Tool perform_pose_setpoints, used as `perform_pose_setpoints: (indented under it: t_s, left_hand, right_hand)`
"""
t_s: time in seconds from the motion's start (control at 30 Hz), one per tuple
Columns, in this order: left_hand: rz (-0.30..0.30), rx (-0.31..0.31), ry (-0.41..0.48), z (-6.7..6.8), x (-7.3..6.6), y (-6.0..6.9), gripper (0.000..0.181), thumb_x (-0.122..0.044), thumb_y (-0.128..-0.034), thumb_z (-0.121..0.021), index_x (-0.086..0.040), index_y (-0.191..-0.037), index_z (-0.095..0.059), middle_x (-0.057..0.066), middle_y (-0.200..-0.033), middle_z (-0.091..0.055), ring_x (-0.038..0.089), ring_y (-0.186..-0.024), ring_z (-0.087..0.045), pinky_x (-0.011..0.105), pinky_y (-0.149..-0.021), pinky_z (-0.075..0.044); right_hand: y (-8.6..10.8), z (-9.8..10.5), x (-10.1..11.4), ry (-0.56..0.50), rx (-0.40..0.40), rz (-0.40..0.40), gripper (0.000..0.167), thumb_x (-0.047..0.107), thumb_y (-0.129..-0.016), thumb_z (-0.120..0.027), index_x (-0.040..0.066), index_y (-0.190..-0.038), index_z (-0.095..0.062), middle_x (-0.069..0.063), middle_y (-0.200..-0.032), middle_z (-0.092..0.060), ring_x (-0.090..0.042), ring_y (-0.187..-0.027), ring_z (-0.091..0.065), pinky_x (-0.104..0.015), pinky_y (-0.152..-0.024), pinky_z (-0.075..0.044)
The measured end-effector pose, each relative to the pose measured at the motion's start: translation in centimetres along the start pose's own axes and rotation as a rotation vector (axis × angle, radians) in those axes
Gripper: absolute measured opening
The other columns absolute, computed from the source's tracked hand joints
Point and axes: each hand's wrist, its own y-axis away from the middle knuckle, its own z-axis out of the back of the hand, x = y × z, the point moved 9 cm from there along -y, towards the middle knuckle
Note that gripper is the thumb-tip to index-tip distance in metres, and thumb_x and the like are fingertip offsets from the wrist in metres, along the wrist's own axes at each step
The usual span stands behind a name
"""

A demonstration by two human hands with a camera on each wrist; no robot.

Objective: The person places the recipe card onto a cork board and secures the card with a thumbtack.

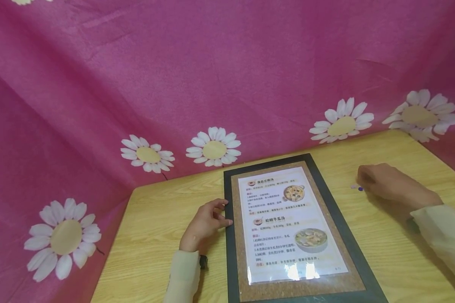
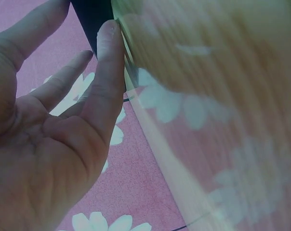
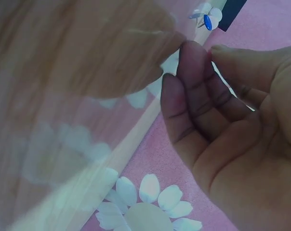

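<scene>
A black-framed cork board (image 1: 233,252) lies on the table, bearing a printed recipe sheet (image 1: 273,248) with two soup pictures. Along its left edge, my left hand (image 1: 204,221) touches the frame with thumb and fingertips; in the left wrist view the same hand (image 2: 59,130) has its fingers extended against the dark frame (image 2: 95,24). Right of the board, my right hand (image 1: 386,183) is low over the table, fingers bent. Beside its fingertips lie a small dark blue piece (image 1: 361,189) and a pale purple piece (image 1: 353,186). The right wrist view shows thumb and index tips close together; anything between them is unclear.
The light wood table (image 1: 148,235) extends on both sides of the board. A pink cloth (image 1: 212,75) with white daisies hangs behind and at the sides. In the right wrist view a blue piece (image 3: 207,22) lies past the fingertips, near the dark frame corner (image 3: 231,14).
</scene>
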Motion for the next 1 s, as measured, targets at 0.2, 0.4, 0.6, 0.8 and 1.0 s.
perform_pose_setpoints:
  t_s: [0.2, 0.4, 0.6, 0.8, 1.0]
  left_hand:
    - [0.003, -0.003, 0.005, 0.1, -0.1, -0.1, 0.057, -0.01, -0.0868, -0.084, -0.012, -0.139, -0.061, 0.015, -0.127, -0.065, 0.019, -0.09, -0.065, 0.031, -0.081, -0.055]
    - [0.016, -0.006, 0.003, 0.0, 0.1, -0.1, 0.058, -0.011, -0.0868, -0.085, -0.013, -0.14, -0.061, 0.015, -0.13, -0.065, 0.019, -0.091, -0.064, 0.033, -0.084, -0.056]
    - [0.0, 0.004, 0.008, -0.1, -0.1, 0.0, 0.058, -0.01, -0.0866, -0.085, -0.011, -0.14, -0.061, 0.017, -0.133, -0.064, 0.018, -0.089, -0.065, 0.034, -0.085, -0.056]
    - [0.032, -0.007, -0.005, 0.1, 0.1, 0.2, 0.059, -0.011, -0.0862, -0.085, -0.013, -0.14, -0.062, 0.015, -0.132, -0.064, 0.018, -0.088, -0.063, 0.033, -0.082, -0.055]
    - [-0.003, 0.004, 0.002, 0.2, -0.1, 0.1, 0.058, -0.009, -0.0861, -0.085, -0.011, -0.139, -0.062, 0.017, -0.132, -0.064, 0.018, -0.09, -0.066, 0.034, -0.084, -0.055]
  right_hand:
    - [-0.2, 0.7, 0.7, -0.006, -0.039, 0.035, 0.011, 0.01, -0.095, -0.074, 0.016, -0.091, -0.065, 0.005, -0.079, -0.058, -0.009, -0.075, -0.051, -0.025, -0.067, -0.041]
    - [-0.4, 1.6, 2.9, -0.068, -0.069, 0.085, 0.01, 0.009, -0.097, -0.072, 0.017, -0.091, -0.069, 0.004, -0.077, -0.061, -0.005, -0.07, -0.051, -0.024, -0.066, -0.042]
    - [-1.9, 2.1, 5.0, -0.166, -0.071, 0.07, 0.01, 0.004, -0.098, -0.067, 0.007, -0.106, -0.072, -0.005, -0.085, -0.068, -0.008, -0.061, -0.056, -0.027, -0.057, -0.049]
    - [-4.4, 2.5, 7.3, -0.2, -0.148, 0.156, 0.007, 0.006, -0.096, -0.072, 0.006, -0.102, -0.076, -0.004, -0.083, -0.073, -0.003, -0.066, -0.059, -0.025, -0.065, -0.05]
    - [-7.4, 2.4, 8.5, -0.256, -0.167, 0.241, 0.013, -0.005, -0.09, -0.073, 0.001, -0.1, -0.078, -0.008, -0.091, -0.076, 0.0, -0.073, -0.061, -0.021, -0.069, -0.054]
